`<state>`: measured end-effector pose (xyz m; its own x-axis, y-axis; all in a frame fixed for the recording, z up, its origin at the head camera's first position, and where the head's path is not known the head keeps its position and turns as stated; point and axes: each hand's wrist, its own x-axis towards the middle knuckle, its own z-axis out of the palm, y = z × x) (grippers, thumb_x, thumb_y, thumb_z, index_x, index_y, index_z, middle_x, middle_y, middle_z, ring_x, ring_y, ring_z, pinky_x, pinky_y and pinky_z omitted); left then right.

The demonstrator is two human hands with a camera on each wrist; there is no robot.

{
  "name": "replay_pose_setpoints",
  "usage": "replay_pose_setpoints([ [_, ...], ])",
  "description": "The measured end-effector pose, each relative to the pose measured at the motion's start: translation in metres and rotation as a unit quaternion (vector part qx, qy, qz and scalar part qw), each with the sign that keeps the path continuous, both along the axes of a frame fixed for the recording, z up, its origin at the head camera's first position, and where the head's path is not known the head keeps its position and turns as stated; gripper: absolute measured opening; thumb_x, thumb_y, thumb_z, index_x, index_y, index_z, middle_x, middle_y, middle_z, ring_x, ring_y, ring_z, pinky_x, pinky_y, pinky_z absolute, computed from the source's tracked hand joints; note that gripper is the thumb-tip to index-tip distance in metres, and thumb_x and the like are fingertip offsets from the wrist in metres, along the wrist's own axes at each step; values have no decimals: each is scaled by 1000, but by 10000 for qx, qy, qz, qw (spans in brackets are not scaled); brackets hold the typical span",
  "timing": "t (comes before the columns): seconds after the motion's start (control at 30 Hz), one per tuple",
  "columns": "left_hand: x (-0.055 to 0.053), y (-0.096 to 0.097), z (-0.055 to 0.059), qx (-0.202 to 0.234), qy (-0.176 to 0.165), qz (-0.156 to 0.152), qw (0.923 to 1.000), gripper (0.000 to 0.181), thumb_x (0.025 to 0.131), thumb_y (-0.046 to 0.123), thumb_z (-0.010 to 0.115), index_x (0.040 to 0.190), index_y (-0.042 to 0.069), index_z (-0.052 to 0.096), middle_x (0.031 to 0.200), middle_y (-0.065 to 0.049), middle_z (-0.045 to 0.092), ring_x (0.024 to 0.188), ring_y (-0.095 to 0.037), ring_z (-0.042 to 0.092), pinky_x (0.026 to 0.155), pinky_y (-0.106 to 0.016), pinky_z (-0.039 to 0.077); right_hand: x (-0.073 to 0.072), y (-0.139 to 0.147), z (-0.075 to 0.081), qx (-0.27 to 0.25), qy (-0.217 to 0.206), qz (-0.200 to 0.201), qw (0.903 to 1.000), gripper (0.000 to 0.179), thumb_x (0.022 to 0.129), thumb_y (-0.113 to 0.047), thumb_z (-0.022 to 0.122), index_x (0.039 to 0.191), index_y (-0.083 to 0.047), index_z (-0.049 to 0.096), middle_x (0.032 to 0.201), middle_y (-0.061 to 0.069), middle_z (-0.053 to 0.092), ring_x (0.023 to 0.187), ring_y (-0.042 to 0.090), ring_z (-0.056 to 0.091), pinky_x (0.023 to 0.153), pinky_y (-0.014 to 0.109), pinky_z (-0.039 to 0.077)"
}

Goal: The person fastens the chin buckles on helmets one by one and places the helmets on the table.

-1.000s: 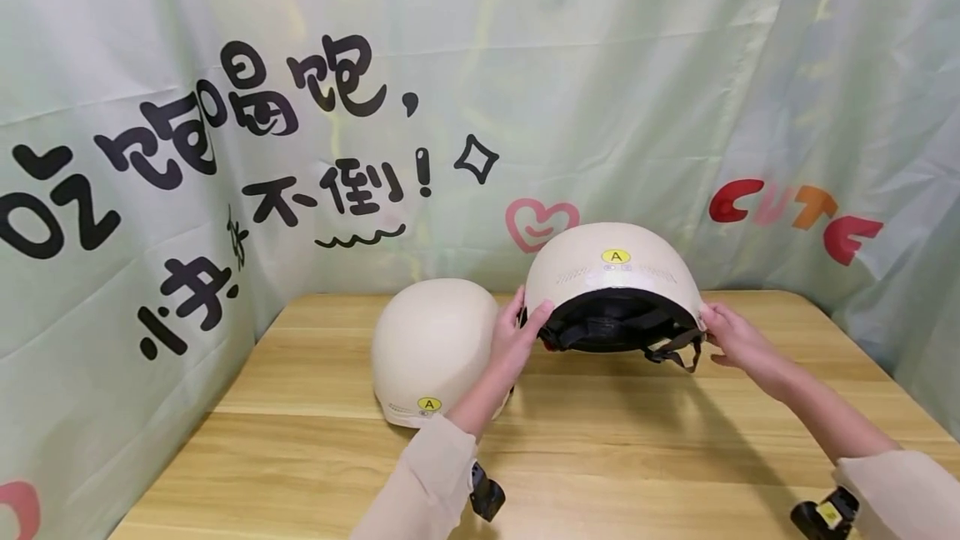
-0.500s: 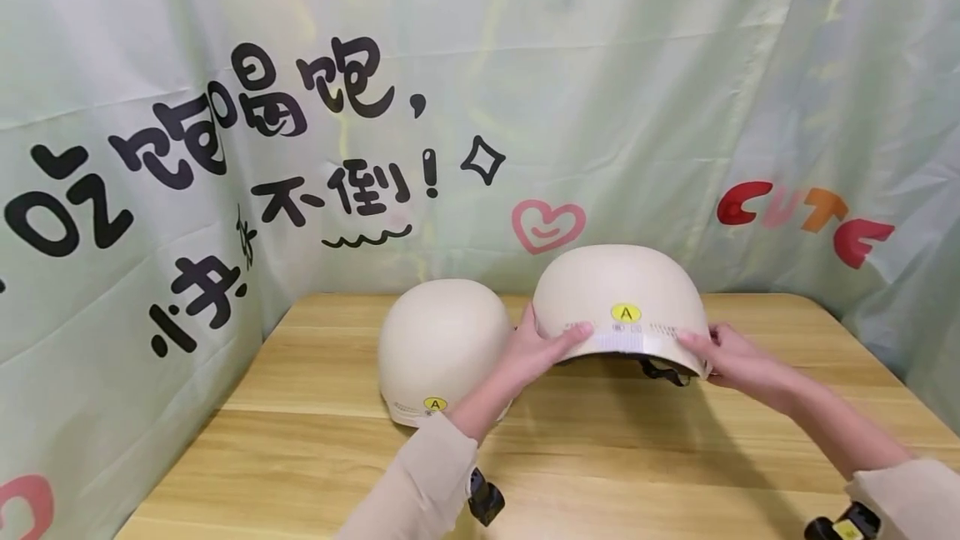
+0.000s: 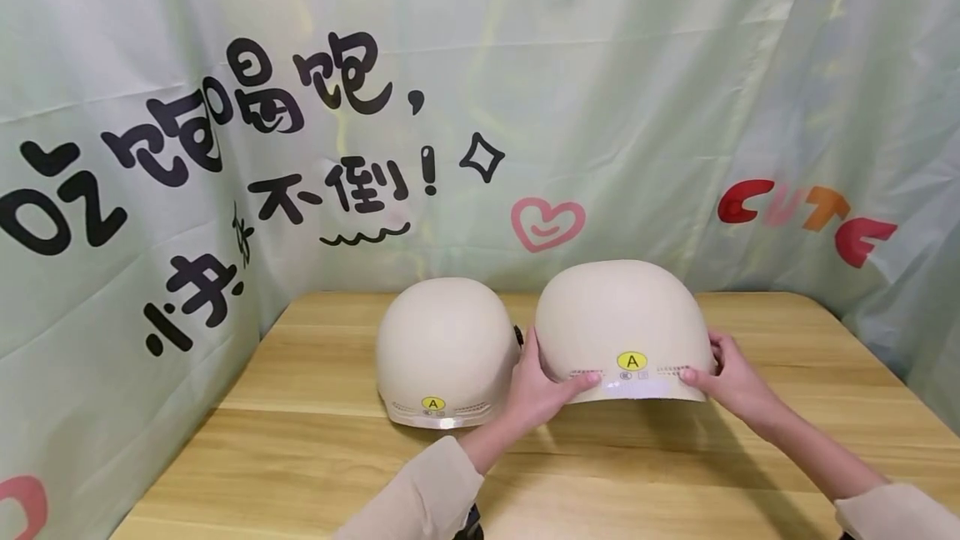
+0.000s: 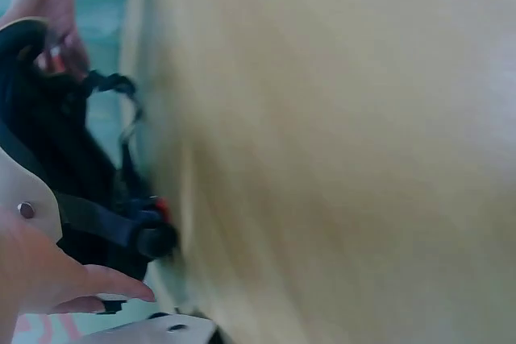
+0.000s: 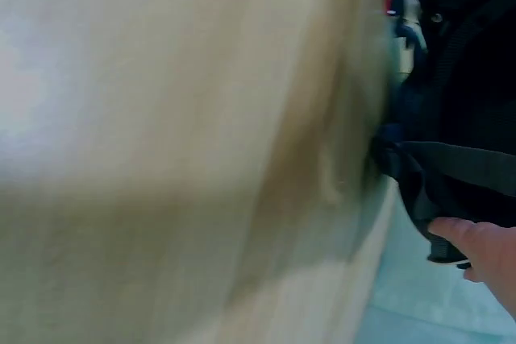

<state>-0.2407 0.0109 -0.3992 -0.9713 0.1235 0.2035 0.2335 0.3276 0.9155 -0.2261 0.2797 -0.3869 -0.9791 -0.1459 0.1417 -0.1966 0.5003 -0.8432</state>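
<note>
Both hands hold a cream half-shell helmet (image 3: 622, 315) on the right side of the table, its yellow "A" sticker facing me. My left hand (image 3: 542, 390) grips its lower left rim, thumb on the outside. On the lower right rim my right hand (image 3: 742, 382) does the same. The rim looks slightly raised off the table. In the left wrist view the black lining (image 4: 56, 118) and a hanging chin strap (image 4: 129, 142) show beneath. The right wrist view has my right thumb by a dark webbing strap (image 5: 468, 165). Beside my left hand stands a matching helmet (image 3: 442, 340), dome up.
The wooden table (image 3: 300, 407) runs up to a pale printed curtain (image 3: 615, 90) with black lettering and a pink heart. Folds of the curtain also close off the left and right sides. The two helmets stand close together, with my left hand between them.
The held helmet has come down and tipped, so its dark inside no longer faces me and the sticker sits lower. Both thumbs have moved onto its near face. The left helmet stays put.
</note>
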Motion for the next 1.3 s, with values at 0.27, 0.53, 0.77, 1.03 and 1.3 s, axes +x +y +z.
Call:
replay_pose_setpoints([
  [0.27, 7, -7, -18, -136, 23, -169, 9998, 118, 64, 43, 82, 151, 21, 6, 149, -9, 32, 131, -25, 41, 101, -48, 40, 8, 0, -20, 92, 169, 226, 9996, 86, 80, -6, 66, 136, 18, 6, 129, 40, 29, 103, 16, 54, 69, 12, 47],
  [0.53, 10, -11, -26, -396, 168, -343, 9985, 121, 58, 45, 85, 149, 32, 7, 151, 3, 28, 132, -28, 38, 102, -51, 38, 13, 2, -37, 346, 512, 537, 9966, 91, 74, -2, 72, 134, 20, 6, 127, 42, 28, 109, 59, 42, 75, 9, 43],
  [0.77, 10, -11, -39, -719, 355, -441, 9958, 130, 53, 44, 88, 149, 32, 2, 153, 4, 23, 134, -29, 35, 103, -53, 35, 17, 5, -52, 953, 847, 394, 9911, 100, 70, -9, 78, 138, 16, 9, 130, 39, 32, 110, 43, 40, 86, -1, 26],
  [1.03, 11, -9, -44, -713, 519, -670, 9938, 134, 52, 37, 90, 149, 27, -2, 153, 2, 22, 137, -24, 32, 107, -51, 32, 17, 7, -58, 886, 970, 500, 9901, 109, 65, -9, 81, 141, 13, 6, 133, 40, 29, 116, 40, 39, 86, -7, 13],
  [1.3, 11, -3, -42, -747, 398, -700, 9940, 135, 55, 37, 89, 149, 23, -6, 155, -5, 14, 139, -28, 25, 107, -53, 30, 11, 14, -52, 962, 969, 743, 9878, 113, 65, -10, 82, 141, 15, 3, 136, 43, 25, 126, 39, 32, 89, -7, 13],
])
